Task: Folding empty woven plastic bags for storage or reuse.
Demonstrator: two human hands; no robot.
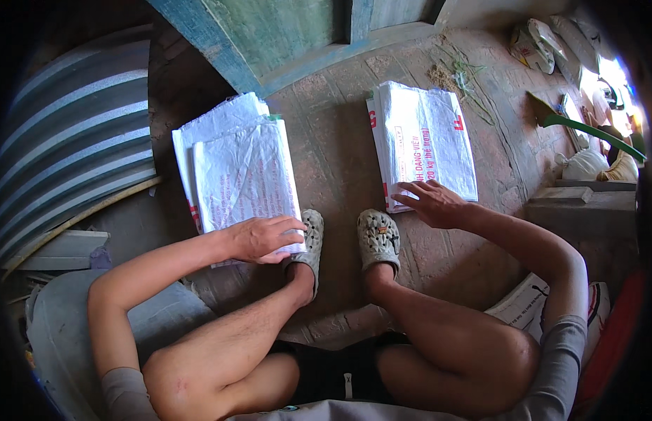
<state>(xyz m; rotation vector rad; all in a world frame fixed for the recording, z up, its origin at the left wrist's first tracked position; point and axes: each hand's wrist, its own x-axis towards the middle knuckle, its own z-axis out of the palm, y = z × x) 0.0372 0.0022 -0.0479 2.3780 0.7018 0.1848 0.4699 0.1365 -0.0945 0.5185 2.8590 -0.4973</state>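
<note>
A: Pressing down, both of them. Your left hand point(261, 238) has its fingers point(287, 226) flat and spread on the near edge of the left stack of white woven sacks point(245, 172), grasping nothing.

B: Right side?

A: Your right hand point(432, 203) is the same: fingers point(410, 191) splayed, palm down on the near left corner of the right stack of white woven sacks point(424, 137), not clenched, nothing held.

B: Where are the stacks?

A: Both lie flat on the brick floor point(336, 158), well apart, one ahead of each foot. The left stack is fanned, with sacks offset; the right one is tidier, with red print showing.

B: Feet?

A: The grey clogs point(378, 238) sit between the stacks, and the left clog touches the left stack's corner, just beside your left hand.

B: Around that?

A: Corrugated metal sheet point(73, 133) far left, green-blue wooden frame point(284, 42) beyond the sacks, and another printed sack point(526, 305) under your right elbow.
</note>
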